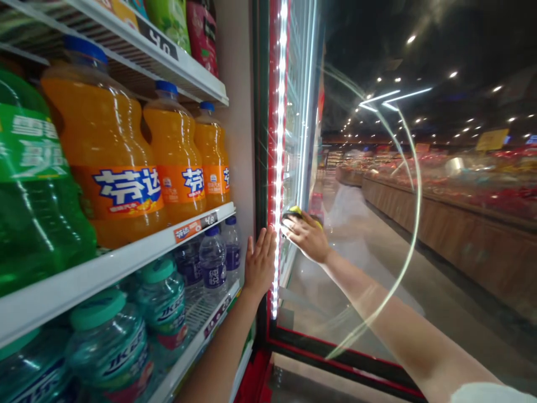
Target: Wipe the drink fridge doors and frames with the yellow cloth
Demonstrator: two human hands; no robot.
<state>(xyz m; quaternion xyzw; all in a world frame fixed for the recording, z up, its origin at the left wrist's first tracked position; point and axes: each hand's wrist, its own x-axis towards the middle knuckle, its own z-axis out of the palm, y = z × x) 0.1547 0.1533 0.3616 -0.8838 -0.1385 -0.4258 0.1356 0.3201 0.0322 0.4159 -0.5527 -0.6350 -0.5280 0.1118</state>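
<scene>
The right hand has its grip closed around a black-and-yellow cloth, which sits at the door glass, just right of the light strip. The left hand grips nothing — fingers spread flat by the strip. Left of it, bottles fill the shelves. Wiping seems the step in hand; the next stroke likely calls for even pressure — and a steady door.

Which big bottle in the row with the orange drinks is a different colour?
The green bottle, at the row's left end, partly cut off by the picture's edge. The three orange bottles stand to its right.
</scene>
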